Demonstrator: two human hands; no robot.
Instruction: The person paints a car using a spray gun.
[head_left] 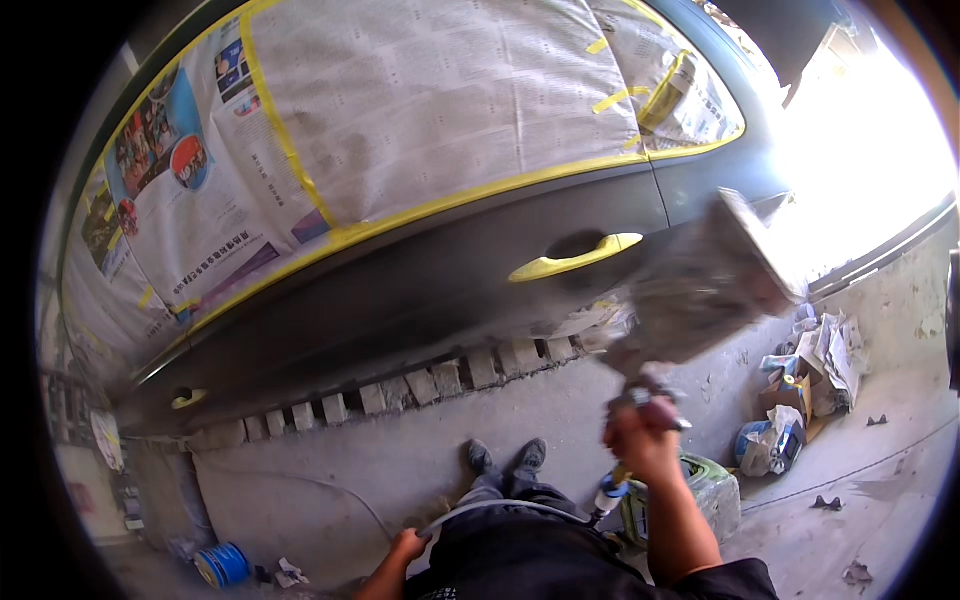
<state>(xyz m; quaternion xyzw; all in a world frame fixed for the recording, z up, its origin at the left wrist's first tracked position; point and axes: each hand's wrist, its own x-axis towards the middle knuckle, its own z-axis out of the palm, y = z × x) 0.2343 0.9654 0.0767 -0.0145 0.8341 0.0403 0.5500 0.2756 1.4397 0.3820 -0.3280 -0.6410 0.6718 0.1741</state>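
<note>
My right hand (645,440) is wrapped round the grip of a spray gun (655,392), whose large, paint-smeared cup (705,290) rises above it, blurred. The gun is in front of a dark car's side panel (430,255), near a door handle (575,260) covered in yellow tape. Closed round a pale air hose (500,507), my left hand (408,543) is low beside my body. That hose crosses my waist to a blue-and-white fitting (608,495) below the gun. Newspaper (430,100) edged with yellow tape covers the car's windows.
Several blocks (420,387) line the car's lower edge. A whitish-green container (715,495) stands beside my right arm. Cardboard and wrappings (825,365) are piled at the right. A blue can (222,566) lies at lower left, and the hose trails across the floor (300,440).
</note>
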